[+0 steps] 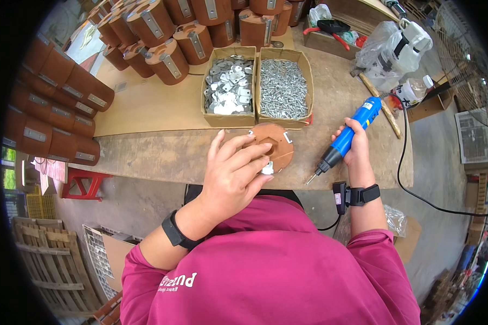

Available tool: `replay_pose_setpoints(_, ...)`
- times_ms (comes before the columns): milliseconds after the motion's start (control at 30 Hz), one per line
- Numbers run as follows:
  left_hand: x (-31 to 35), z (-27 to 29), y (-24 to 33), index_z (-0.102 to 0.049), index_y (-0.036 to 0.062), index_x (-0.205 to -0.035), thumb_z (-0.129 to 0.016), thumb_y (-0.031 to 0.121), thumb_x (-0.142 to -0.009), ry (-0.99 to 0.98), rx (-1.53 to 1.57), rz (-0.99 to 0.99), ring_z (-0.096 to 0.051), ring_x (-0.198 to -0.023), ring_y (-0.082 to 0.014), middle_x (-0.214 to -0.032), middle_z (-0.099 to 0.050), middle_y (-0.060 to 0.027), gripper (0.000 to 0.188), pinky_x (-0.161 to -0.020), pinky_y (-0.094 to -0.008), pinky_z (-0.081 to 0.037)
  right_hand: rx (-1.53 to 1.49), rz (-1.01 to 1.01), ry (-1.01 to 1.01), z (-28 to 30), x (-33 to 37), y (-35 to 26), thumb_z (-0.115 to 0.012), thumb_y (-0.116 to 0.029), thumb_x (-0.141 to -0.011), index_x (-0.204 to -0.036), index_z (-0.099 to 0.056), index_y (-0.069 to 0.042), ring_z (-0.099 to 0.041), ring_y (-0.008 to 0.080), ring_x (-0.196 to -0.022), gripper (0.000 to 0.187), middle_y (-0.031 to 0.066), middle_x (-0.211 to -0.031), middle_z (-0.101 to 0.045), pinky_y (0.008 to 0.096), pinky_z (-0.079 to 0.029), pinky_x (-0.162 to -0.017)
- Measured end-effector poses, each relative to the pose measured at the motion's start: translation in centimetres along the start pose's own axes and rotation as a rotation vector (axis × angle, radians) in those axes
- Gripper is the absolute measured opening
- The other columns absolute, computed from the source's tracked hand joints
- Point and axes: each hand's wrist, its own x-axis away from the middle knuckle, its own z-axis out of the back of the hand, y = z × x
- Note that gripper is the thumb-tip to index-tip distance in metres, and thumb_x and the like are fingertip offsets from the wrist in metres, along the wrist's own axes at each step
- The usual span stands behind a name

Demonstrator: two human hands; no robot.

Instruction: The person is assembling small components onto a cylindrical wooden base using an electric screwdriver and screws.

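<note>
At the table's near edge stands a round brown wooden piece [283, 157] with a hexagonal recess in its top and small metal tabs at its rim. My left hand [232, 168] lies over its left side, fingers spread and reaching toward the recess. Beside the thumb, a shiny metal tab [268, 168] sits at the piece's near rim. My right hand [357, 145] is closed around a blue electric screwdriver [352, 131]. Its black nose and bit point down and left, right of the wooden piece and apart from it.
Beyond the wooden piece stand a box of flat metal tabs [229, 115] and a box of screws [285, 115]. Brown cylinders [171, 60] are stacked at the back and left. A black cord [400, 162] loops down at the right, near a wooden stick [382, 105] and a plastic bottle [415, 89].
</note>
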Motion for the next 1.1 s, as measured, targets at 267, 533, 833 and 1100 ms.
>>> replay_pose_setpoints(267, 0.1, 0.1, 0.1, -0.059, 0.0060, -0.085, -0.071, 0.014, -0.056, 0.005, -0.004, -0.015, -0.049, -0.099, -0.0249, -0.102, -0.057, -0.0039, 0.032, -0.092, -0.0492, -0.025, 0.003, 0.004, 0.006, 0.1, 0.1, 0.0, -0.058, -0.014, -0.072, -0.080, -0.047, -0.004, -0.052, 0.0185, -0.054, 0.018, 0.0073, -0.064, -0.050, 0.0336, -0.047, -0.051)
replay_pose_setpoints(533, -4.5, 2.3, -1.0, -0.057, 0.0038, -0.091, -0.067, 0.028, -0.065, -0.029, 0.015, -0.098, -0.051, -0.095, -0.0277, -0.099, -0.056, -0.0083, 0.037, -0.089, -0.0456, -0.031, -0.162, 0.088, -0.079, -1.2, 3.9, -3.4, -0.059, -0.016, -0.072, -0.080, -0.046, -0.004, -0.052, 0.0181, -0.058, 0.019, 0.0066, -0.066, -0.050, 0.0345, -0.047, -0.055)
replay_pose_setpoints(833, -13.2, -2.3, -6.6, -0.060, 0.0096, -0.094, -0.062, 0.023, -0.071, -0.463, -0.089, 0.025, -0.052, -0.091, -0.0281, -0.092, -0.057, -0.0090, 0.027, -0.076, -0.0397, -0.041, -0.058, 0.760, -0.386, -5.7, 12.5, -8.8, -0.050, -0.016, -0.078, -0.105, -0.042, -0.001, -0.049, 0.0158, -0.067, 0.032, 0.0063, -0.075, -0.049, 0.0329, -0.043, -0.064)
replay_pose_setpoints(1100, -12.6, -5.5, -7.1, -0.060, 0.0135, -0.077, -0.066, 0.023, -0.067, -0.637, -0.381, 0.044, -0.050, -0.089, -0.0228, -0.082, -0.058, -0.0032, 0.016, -0.077, -0.0380, -0.031, -0.136, 0.827, -0.443, -6.2, 13.1, -9.1, -0.051, -0.013, -0.077, -0.110, -0.038, 0.000, -0.051, 0.0178, -0.064, 0.038, 0.0083, -0.073, -0.050, 0.0356, -0.044, -0.061)
